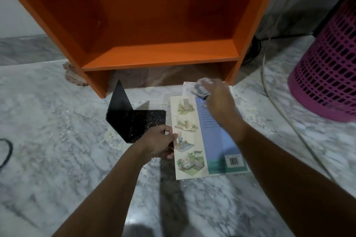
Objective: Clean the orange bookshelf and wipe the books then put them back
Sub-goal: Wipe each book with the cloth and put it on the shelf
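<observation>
The orange bookshelf [159, 52] stands on the marble floor with nothing on its shelf. In front of it a thin book [189, 140] lies flat, back cover up, with garden pictures and a blue panel. My left hand [160, 143] grips the book's left edge. My right hand [215, 96] presses a grey-white cloth [202, 87] onto the book's far end; the cloth is blurred. Another white book or paper [187, 87] pokes out from under the far edge.
A black metal bookend [133, 121] stands on the floor left of the book. A pink perforated basket [327, 75] sits at the right, with a pale cable [273, 90] trailing past it. A crumpled brown rag [72, 77] lies by the shelf's left foot.
</observation>
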Demonstrator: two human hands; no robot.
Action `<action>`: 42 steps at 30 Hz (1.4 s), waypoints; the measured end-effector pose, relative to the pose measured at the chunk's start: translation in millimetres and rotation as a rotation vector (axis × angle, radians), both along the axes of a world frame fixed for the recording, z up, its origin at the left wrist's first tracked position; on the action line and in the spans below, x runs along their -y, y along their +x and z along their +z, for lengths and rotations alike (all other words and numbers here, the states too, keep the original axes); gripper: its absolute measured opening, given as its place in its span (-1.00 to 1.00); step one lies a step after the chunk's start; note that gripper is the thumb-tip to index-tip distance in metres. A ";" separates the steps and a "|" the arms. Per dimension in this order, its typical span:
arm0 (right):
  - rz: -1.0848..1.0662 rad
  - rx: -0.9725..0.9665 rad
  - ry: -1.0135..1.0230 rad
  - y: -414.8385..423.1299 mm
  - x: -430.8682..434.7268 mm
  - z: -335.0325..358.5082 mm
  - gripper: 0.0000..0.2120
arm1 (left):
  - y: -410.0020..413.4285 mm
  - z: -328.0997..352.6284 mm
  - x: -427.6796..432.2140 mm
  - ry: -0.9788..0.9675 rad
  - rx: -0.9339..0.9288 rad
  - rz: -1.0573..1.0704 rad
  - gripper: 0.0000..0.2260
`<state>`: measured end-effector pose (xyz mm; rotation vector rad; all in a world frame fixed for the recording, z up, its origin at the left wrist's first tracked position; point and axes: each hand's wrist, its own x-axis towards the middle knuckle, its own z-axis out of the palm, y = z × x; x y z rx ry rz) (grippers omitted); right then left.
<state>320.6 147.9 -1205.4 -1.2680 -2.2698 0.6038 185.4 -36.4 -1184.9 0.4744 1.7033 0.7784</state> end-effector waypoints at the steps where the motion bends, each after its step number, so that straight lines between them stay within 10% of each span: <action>1: -0.087 -0.017 -0.006 9.5 -14.0 -2.1 -0.55 | 0.1 0.9 0.1 0.000 0.013 -0.003 -0.91; 10: 0.251 0.091 -0.047 33.1 109.8 -3.4 -0.31 | -17.6 3.5 -10.1 -0.021 0.025 -0.018 -0.85; 16: 0.962 0.071 0.261 52.9 176.2 -3.4 -0.40 | -22.0 0.9 -16.5 -0.063 0.056 -0.044 -0.87; 26: -0.218 0.020 -0.084 74.6 65.3 10.3 -0.55 | -16.7 1.9 -18.9 -0.048 -0.017 -0.002 -0.82; 34: -0.075 0.102 -0.178 56.3 80.8 16.6 -0.41 | -20.4 19.6 -22.5 -0.013 -0.066 -0.083 -0.78; 42: -0.213 -0.322 -0.191 59.5 56.8 32.6 -0.66 | -25.4 126.8 -41.7 0.341 -0.318 -0.234 -0.82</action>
